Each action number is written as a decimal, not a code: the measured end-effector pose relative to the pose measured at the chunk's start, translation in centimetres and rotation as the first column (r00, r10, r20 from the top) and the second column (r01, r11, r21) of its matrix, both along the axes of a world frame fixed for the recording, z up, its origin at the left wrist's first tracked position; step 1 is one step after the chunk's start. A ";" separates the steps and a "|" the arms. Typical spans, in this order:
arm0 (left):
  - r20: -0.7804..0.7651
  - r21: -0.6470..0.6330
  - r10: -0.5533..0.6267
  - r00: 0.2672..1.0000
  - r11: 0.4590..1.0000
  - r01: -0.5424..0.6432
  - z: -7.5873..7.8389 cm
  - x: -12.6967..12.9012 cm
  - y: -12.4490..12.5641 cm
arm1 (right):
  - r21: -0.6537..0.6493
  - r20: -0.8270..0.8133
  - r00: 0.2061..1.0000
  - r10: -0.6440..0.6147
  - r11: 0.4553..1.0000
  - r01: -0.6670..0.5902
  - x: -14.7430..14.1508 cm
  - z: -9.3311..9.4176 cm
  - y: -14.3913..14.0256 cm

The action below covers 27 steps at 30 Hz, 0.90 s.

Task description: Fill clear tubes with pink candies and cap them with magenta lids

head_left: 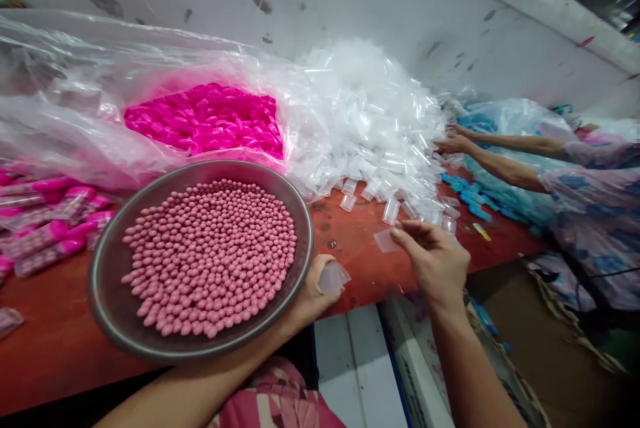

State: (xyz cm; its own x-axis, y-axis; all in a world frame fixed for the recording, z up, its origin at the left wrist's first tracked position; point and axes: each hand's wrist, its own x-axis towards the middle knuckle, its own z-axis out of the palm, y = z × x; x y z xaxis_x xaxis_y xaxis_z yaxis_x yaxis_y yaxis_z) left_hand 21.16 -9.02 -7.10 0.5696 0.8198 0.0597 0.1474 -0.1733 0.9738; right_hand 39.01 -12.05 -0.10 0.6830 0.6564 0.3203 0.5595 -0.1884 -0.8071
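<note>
My left hand [320, 281] is closed around a small stack of clear plastic cases [332, 277], beside the rim of a metal bowl [307, 241]. The forearm passes under the bowl's near edge. Pink round beads [215, 248] lie in the bowl. Pinched between thumb and fingers of my right hand [435, 258] is one flat clear plastic case [386, 241], just above the red table. Right behind that hand, loose clear cases [391, 210] spill from a large white-clear heap [370, 115].
Bright pink caps [210, 121] fill an open plastic bag [65, 101] at the back left. Filled pink-capped tubes [50, 228] lie at the left on the red table [40, 348]. Another person's hands [455, 140] reach into the heap from the right, near blue pieces [470, 198].
</note>
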 end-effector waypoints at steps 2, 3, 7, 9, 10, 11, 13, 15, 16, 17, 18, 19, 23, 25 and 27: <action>0.069 -0.155 -0.013 0.998 0.988 0.024 0.3 -0.2 -0.1 | -0.010 -0.014 0.997 0.074 0.997 -0.074 2.0 -0.6 1.5; 0.127 -0.241 -0.003 0.992 0.970 0.034 0.5 -0.3 -0.1 | -0.020 -0.023 0.991 0.131 0.991 -0.132 2.6 -1.0 2.1; 0.366 -0.528 0.072 0.928 0.837 0.143 1.7 -0.5 -0.1 | -0.010 -0.289 0.819 0.496 0.854 -0.521 2.5 -2.2 1.6; 0.445 -0.583 0.063 0.893 0.778 0.235 1.8 -0.3 -0.2 | 0.038 -0.488 0.561 0.668 0.658 -0.752 1.4 -2.3 0.1; 0.479 -0.590 0.043 0.877 0.756 0.285 1.8 -0.2 -0.3 | 0.059 -0.564 0.435 0.702 0.560 -0.826 0.9 -2.2 -0.7; 0.516 -0.589 0.019 0.856 0.733 0.339 1.6 -0.1 -0.4 | 0.068 -0.621 0.343 0.705 0.484 -0.872 0.4 -2.2 -1.3; 0.591 -0.581 -0.048 0.805 0.668 0.465 1.2 0.2 -0.5 | 0.059 -0.697 0.250 0.672 0.402 -0.914 -0.6 -2.2 -2.0; 0.652 -0.571 -0.114 0.750 0.577 0.584 0.9 0.4 -0.5 | 0.058 -0.748 0.193 0.635 0.353 -0.934 -1.3 -2.3 -2.1; 0.677 -0.568 -0.142 0.722 0.523 0.635 0.8 0.3 -0.5 | 0.062 -0.759 0.171 0.629 0.331 -0.942 -1.7 -2.3 -2.0; 0.696 -0.567 -0.165 0.698 0.470 0.676 0.7 0.3 -0.5 | 0.063 -0.755 0.163 0.635 0.317 -0.946 -2.0 -2.3 -1.8; 0.711 -0.569 -0.177 0.680 0.424 0.705 0.7 0.1 -0.4 | 0.053 -0.734 0.178 0.655 0.316 -0.947 -2.4 -2.2 -1.7; 0.723 -0.574 -0.174 0.668 0.387 0.722 0.7 0.0 -0.4 | 0.030 -0.695 0.215 0.687 0.327 -0.945 -2.8 -1.9 -1.7; 0.775 -0.581 -0.086 0.626 0.294 0.759 1.6 -0.7 -0.9 | -0.120 -0.443 0.385 0.809 0.372 -0.920 -3.9 -0.4 -2.5; 0.822 -0.539 -0.046 0.568 0.262 0.800 2.3 -1.1 -1.4 | -0.190 -0.331 0.436 0.837 0.394 -0.900 -3.8 0.5 -3.3; 0.865 -0.483 -0.034 0.501 0.218 0.848 3.0 -1.3 -1.9 | -0.213 -0.242 0.475 0.846 0.431 -0.877 -3.2 1.5 -3.9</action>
State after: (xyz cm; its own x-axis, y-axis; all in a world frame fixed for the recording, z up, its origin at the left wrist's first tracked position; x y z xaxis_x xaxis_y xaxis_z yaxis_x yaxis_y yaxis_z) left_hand 19.84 -10.89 -4.08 0.9703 0.2179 0.1046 -0.2409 0.9070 0.3455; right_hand 35.78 -15.93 1.44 -0.2753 0.9614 -0.0018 0.4919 0.1392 -0.8594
